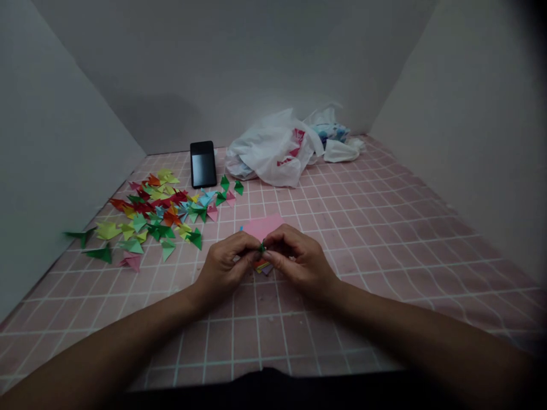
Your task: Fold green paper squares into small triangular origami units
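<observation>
My left hand (pixel 228 262) and my right hand (pixel 301 259) meet at the middle of the table, thumbs and forefingers pinched together. Between their fingertips is a small piece of folded green paper (pixel 262 248), mostly hidden by the fingers. Beneath and behind the hands lies a stack of coloured paper sheets (pixel 265 226), pink on top, with orange, yellow and purple edges showing below. To the left spreads a pile of folded paper cranes (pixel 162 202) in red, orange, yellow, green, blue and pink.
A black phone (pixel 203 165) lies behind the cranes. Crumpled white plastic bags (pixel 273 148) with red print rest against the back wall, beside a blue-patterned packet (pixel 335 132). A pink checked cloth (pixel 384 228) covers the table, and pale walls enclose three sides.
</observation>
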Motion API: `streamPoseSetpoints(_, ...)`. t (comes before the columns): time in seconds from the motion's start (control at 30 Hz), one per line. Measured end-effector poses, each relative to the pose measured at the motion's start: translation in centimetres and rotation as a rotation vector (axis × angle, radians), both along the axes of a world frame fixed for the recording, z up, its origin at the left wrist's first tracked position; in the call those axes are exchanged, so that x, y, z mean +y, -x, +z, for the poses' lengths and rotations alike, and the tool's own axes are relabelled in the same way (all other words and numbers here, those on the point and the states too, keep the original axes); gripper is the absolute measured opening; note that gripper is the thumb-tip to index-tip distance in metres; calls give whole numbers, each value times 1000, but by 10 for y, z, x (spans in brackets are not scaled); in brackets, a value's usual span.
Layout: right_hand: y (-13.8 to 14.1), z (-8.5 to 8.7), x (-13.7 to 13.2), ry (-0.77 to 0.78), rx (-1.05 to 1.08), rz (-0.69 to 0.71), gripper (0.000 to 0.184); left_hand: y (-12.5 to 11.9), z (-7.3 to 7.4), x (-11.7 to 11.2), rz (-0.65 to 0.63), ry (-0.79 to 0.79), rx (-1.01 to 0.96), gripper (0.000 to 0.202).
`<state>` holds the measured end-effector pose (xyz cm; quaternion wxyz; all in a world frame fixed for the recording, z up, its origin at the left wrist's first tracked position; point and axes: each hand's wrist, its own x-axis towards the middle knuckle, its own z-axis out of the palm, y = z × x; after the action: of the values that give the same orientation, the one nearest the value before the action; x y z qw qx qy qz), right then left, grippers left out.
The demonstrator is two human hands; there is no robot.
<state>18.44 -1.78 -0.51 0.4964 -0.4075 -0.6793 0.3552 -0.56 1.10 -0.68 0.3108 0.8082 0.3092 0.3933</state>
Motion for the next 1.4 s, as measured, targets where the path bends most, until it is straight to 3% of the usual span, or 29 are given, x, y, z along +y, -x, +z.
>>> streamPoseSetpoints(0.2,0,0,-1,-15,5,30,3,0,4,0,-2,-129,50,13)
streamPoseSetpoints(0.47,1,1,-1,51,45,56,4,0,4,-1,28,-106,63,13)
streamPoseSetpoints(0.7,3,0,-4,313,216,196,10,2,3,-1,49,-100,105,13)
streamPoseSetpoints(0.87,5,0,-2,418,293,197,13,2,3,0,45,-141,141,13)
streamPoseSetpoints(1.2,5,-2,0,425,337,226,14,3,1,0,34,-135,132,13)
streamPoseSetpoints(1.4,4,0,-1,373,237,186,10,3,2,0,39,-134,135,13)
